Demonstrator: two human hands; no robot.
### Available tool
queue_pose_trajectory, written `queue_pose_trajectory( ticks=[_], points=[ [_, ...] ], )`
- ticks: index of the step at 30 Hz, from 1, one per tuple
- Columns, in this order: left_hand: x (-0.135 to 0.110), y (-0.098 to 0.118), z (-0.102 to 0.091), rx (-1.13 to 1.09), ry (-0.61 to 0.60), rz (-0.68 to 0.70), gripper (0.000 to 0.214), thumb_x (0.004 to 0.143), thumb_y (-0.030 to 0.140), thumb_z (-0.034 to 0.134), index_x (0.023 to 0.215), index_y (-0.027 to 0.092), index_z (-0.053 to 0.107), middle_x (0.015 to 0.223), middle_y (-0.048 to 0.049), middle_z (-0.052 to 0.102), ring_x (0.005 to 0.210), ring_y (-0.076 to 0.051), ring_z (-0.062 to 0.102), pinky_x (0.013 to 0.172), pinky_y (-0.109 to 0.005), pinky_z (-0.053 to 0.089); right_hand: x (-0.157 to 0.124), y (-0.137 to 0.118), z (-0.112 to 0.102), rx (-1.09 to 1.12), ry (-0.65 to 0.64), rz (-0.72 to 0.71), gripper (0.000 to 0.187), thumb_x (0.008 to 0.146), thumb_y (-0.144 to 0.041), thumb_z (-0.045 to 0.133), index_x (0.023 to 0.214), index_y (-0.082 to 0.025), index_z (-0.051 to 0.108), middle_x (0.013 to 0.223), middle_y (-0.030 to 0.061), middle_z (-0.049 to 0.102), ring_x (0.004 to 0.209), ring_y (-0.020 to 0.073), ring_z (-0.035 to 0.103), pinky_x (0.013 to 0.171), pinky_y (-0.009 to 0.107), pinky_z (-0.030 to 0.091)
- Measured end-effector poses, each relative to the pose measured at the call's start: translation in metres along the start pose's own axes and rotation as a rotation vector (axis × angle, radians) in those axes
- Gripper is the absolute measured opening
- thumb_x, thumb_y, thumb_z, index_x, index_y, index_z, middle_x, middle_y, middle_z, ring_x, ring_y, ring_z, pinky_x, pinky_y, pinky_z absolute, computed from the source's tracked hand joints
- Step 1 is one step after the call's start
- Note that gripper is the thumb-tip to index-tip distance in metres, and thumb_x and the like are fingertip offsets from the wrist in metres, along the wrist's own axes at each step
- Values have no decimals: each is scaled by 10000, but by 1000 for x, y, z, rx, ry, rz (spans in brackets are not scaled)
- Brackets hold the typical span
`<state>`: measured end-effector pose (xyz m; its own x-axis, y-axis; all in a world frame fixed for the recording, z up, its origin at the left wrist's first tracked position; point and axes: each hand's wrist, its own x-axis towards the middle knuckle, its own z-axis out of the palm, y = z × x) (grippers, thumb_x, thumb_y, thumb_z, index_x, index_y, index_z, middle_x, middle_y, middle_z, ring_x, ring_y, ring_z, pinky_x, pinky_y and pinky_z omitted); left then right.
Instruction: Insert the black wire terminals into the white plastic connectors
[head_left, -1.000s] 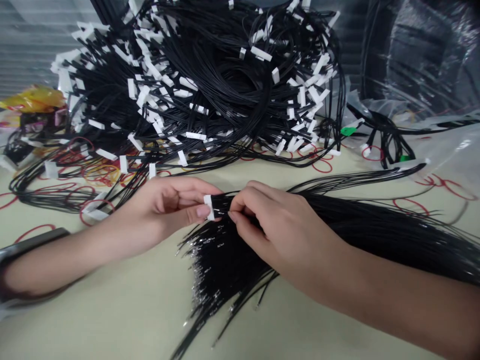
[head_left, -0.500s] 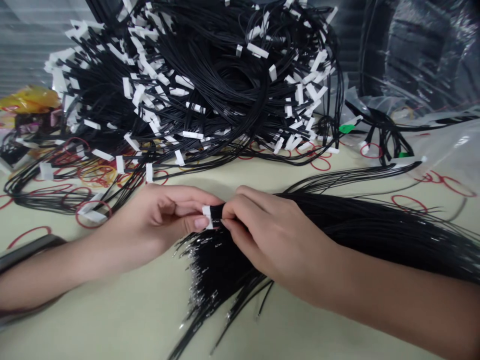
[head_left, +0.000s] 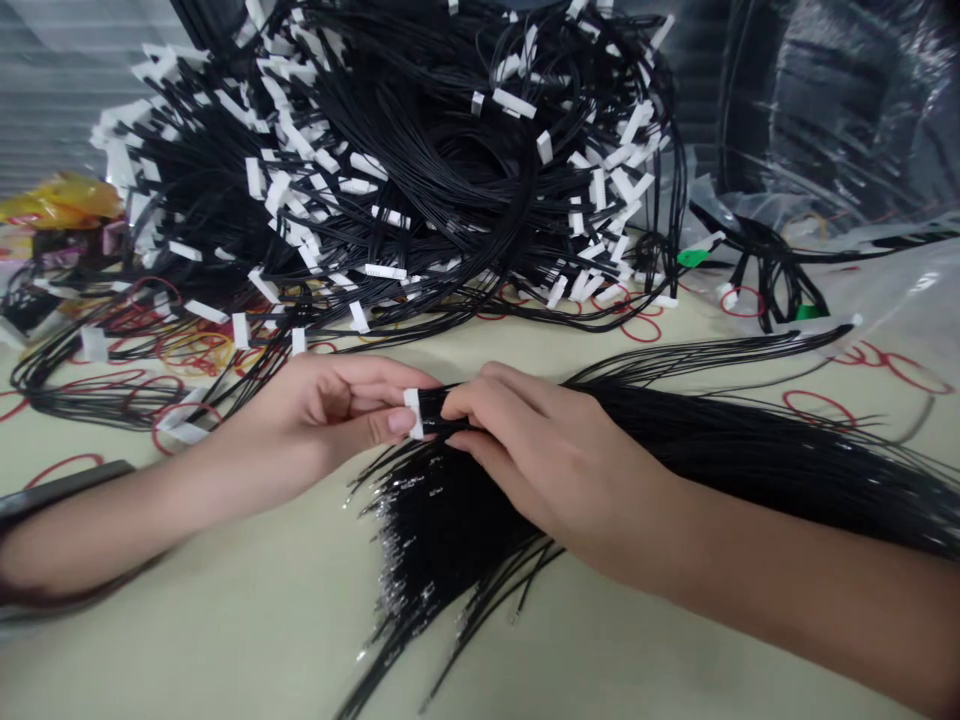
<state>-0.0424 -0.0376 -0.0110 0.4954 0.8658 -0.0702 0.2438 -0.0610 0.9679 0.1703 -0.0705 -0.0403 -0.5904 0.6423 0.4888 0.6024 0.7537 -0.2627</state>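
Between the thumb and fingers of my left hand [head_left: 352, 410] is a small white connector housing [head_left: 412, 413], with black wires running out of its right side. My right hand [head_left: 540, 450] is just to the right, thumb and forefinger around those black wires [head_left: 433, 408]; how firmly they pinch is partly hidden. Under both hands lies a thick bundle of loose black wires [head_left: 442, 530], its metal-tipped ends fanned to the left. The bundle stretches off to the right beneath my right forearm.
A big heap of black cables [head_left: 465, 170] with white connectors stands at the back. Red rubber bands [head_left: 817, 406] are scattered over the pale table [head_left: 247, 630]. To the right are clear plastic [head_left: 900, 300] and green-tagged cables [head_left: 772, 270]; a yellow bag [head_left: 64, 200] lies at far left.
Both hands have risen slightly with the connector housing. My right thumb and forefinger are a little farther apart, and more wire shows beside the housing.
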Motion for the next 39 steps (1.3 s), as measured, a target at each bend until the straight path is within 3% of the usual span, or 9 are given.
queue_pose_trajectory(
  ticks=[4,11,20,27,32,39],
  points=[
    [1,4,1,-53,21,-40,257,780,59,760,884,276,851,791,49,837,675,-83,758,616,-24,535,1,0,-2,-90,-1,-76,153,942,-6,521,925,-105,636,848,49,603,715,136,554,646,265,472],
    [2,2,2,-54,64,-70,205,767,81,768,857,247,846,800,30,841,687,-100,770,635,-45,557,1,-2,-1,-171,30,-119,215,923,24,478,923,-105,650,825,60,622,702,154,585,640,276,467],
    [0,2,0,-31,43,-50,205,772,94,776,882,253,843,832,23,843,727,-100,768,667,-50,556,-2,5,0,-51,-32,2,134,910,-29,614,1012,-117,612,891,23,657,745,147,647,642,267,469],
    [1,3,2,-11,64,-63,163,771,117,788,864,239,844,803,-2,843,702,-129,773,631,-81,569,3,6,-2,-19,-34,46,79,938,-122,622,861,-132,637,782,-4,668,625,121,624,574,249,422],
    [2,3,0,-44,59,-68,195,747,104,794,856,256,847,789,30,841,683,-98,763,627,-43,549,2,4,-2,-60,65,28,241,1010,-181,515,843,-138,684,757,1,637,603,108,594,548,244,392],
    [2,4,1,-93,58,-92,226,722,72,804,849,253,849,798,38,841,682,-90,760,632,-35,549,1,2,-2,-216,131,-100,228,951,-35,493,921,-123,701,733,9,619,607,135,589,525,277,381]
  ],
)
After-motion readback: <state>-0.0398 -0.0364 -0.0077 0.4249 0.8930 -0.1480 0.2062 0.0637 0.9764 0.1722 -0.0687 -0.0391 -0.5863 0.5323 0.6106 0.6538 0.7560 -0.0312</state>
